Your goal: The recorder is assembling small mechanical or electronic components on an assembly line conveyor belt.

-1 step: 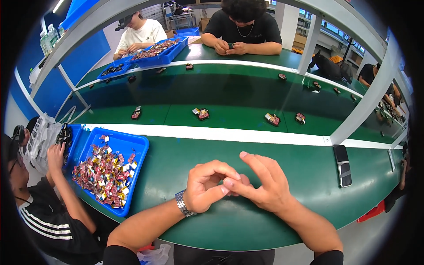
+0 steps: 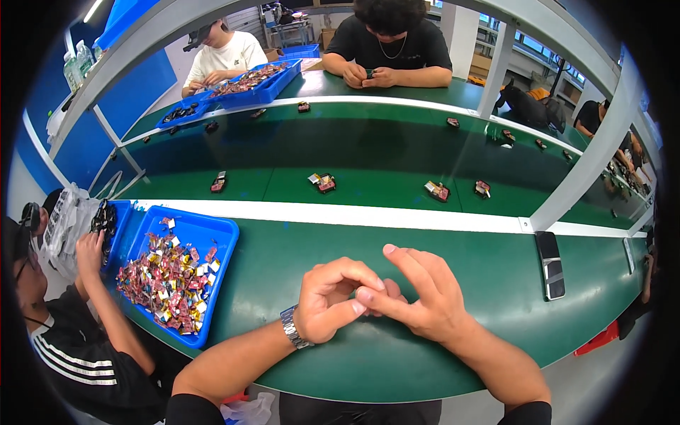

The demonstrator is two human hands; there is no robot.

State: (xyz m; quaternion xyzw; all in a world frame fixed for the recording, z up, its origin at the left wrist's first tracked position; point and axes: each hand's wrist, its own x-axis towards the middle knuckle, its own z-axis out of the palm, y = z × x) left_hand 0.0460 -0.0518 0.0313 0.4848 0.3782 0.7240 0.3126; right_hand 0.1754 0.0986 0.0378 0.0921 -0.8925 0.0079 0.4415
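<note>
My left hand (image 2: 329, 297), with a metal watch (image 2: 292, 327) at its wrist, is closed, its fingers curled and its thumb pointing toward my right hand. Fingertips meet over the green table (image 2: 283, 265). My right hand (image 2: 425, 297) touches it with the thumb tip, while its index finger stretches up and away. No object shows between the hands; anything inside the left fingers is hidden. Left of them, a blue tray (image 2: 228, 230) holds a heap of small red circuit boards (image 2: 166, 283) with white and yellow parts.
Beyond a white rail (image 2: 340, 214), a dark green belt (image 2: 354, 142) carries several scattered small assemblies (image 2: 325, 183). A phone (image 2: 550, 265) lies at right beside a metal post (image 2: 588, 156). A co-worker (image 2: 78, 340) reaches into another bin at left; two people (image 2: 386, 49) work opposite.
</note>
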